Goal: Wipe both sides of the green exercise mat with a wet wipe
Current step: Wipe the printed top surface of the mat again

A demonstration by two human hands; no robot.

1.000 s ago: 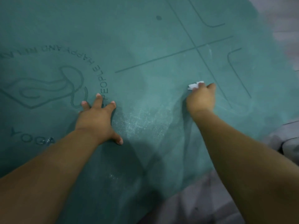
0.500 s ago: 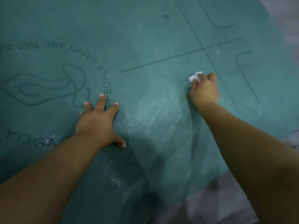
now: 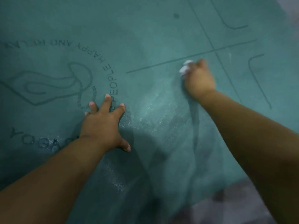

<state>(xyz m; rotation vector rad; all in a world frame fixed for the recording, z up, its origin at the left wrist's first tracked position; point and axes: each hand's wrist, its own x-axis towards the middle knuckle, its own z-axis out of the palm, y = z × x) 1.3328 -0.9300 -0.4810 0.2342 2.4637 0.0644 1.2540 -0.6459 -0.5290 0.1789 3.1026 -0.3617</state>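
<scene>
The green exercise mat (image 3: 145, 38) fills nearly the whole view, printed with a circular logo, lettering and guide lines. My left hand (image 3: 103, 125) lies flat on it beside the logo ring, fingers spread and pressing down. My right hand (image 3: 199, 78) is further out to the right, fingers curled round a crumpled white wet wipe (image 3: 185, 67), which pokes out at the knuckles and touches the mat just below a long guide line. A damp sheen (image 3: 155, 110) shows on the mat between the two hands.
Grey floor (image 3: 226, 210) shows past the mat's edge at the bottom right, and a pale strip of floor (image 3: 292, 10) at the top right corner.
My right hand has slid the wipe away from me, up the mat towards the long guide line. My left hand has stayed planted beside the logo.
</scene>
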